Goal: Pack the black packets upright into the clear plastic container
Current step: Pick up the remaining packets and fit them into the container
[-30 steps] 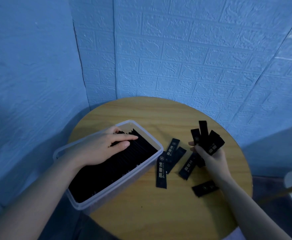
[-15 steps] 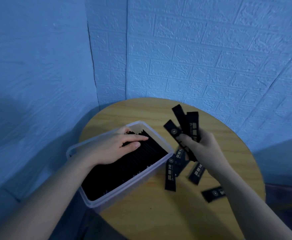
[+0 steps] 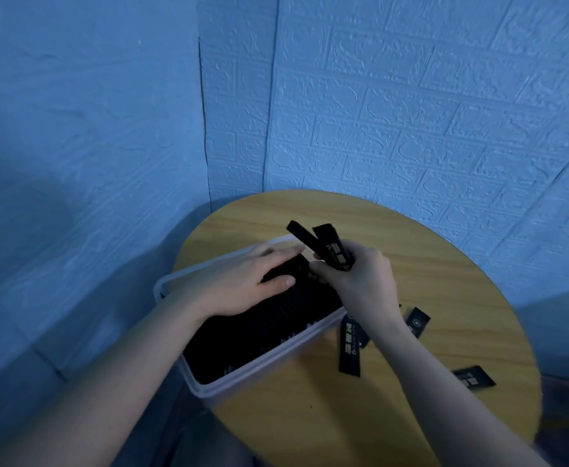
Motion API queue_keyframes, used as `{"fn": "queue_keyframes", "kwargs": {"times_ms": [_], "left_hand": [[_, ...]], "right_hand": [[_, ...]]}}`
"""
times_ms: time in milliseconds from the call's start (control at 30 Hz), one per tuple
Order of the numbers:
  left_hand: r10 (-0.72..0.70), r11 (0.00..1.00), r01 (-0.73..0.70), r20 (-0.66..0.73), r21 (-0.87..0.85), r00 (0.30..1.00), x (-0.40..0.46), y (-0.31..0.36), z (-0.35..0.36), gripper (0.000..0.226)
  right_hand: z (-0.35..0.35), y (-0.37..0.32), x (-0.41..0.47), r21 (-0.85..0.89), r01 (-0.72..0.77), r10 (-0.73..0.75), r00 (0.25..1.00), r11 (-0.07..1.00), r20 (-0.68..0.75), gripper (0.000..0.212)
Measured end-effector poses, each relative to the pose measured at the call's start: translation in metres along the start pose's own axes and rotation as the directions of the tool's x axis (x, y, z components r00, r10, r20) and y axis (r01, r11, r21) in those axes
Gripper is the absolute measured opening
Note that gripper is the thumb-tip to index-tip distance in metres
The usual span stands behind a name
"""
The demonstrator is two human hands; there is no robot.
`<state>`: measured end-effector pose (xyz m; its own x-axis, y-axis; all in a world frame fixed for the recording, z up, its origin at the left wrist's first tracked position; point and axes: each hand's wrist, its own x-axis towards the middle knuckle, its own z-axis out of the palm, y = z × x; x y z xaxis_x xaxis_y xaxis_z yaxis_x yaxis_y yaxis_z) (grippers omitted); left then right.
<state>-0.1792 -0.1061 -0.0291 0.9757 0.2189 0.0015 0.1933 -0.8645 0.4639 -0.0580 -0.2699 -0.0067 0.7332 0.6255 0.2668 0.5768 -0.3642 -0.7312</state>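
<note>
The right hand (image 3: pixel 360 281) pinches a small bundle of packets (image 3: pixel 330 251) over the container's (image 3: pixel 259 365) far end. The left hand (image 3: pixel 242 284) lies flat, fingers straight, on the packed rows. The packets look light, thin and slippery; gripping mid-length seems safest.

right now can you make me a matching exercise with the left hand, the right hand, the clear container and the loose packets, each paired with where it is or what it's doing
Column one:
1. left hand
2. right hand
3. clear plastic container
4. loose packets

Column two:
a. lying flat on the wooden table
b. gripping a bunch of black packets above the container
c. resting flat on the packed row inside the container
d. sitting at the table's left edge, mostly full of upright packets

Pairs: 1-c, 2-b, 3-d, 4-a
</note>
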Motion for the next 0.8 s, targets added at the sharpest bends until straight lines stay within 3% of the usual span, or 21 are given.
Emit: {"fn": "queue_keyframes", "kwargs": {"times_ms": [100, 267, 433, 633, 800], "left_hand": [[-0.019, 1.0, 0.019, 0.0, 0.004, 1.0, 0.001, 0.001, -0.001, 0.079], [-0.06, 0.998, 0.06, 0.012, 0.009, 0.998, -0.001, 0.008, -0.004, 0.06], [-0.074, 0.997, 0.074, 0.021, 0.0, 0.997, -0.004, 0.01, -0.006, 0.062], [-0.075, 0.997, 0.075, 0.011, 0.006, 0.997, -0.005, 0.012, -0.006, 0.058], [-0.071, 0.997, 0.071, 0.014, -0.012, 0.997, -0.005, 0.011, -0.006, 0.055]], "right_hand": [[0.003, -0.006, 0.001, -0.054, 0.031, -0.03, 0.999, 0.998, 0.017, 0.017], [-0.005, -0.005, 0.002, -0.145, 0.031, -0.015, 0.994, 0.989, 0.11, 0.016], [-0.016, 0.001, 0.002, -0.11, 0.033, -0.019, 0.991, 0.993, 0.129, 0.006], [-0.025, -0.002, 0.006, -0.065, 0.023, -0.006, 0.968, 0.998, 0.253, 0.019], [-0.031, -0.005, 0.012, -0.105, 0.027, 0.012, 0.934, 0.994, 0.357, 0.01]]}}
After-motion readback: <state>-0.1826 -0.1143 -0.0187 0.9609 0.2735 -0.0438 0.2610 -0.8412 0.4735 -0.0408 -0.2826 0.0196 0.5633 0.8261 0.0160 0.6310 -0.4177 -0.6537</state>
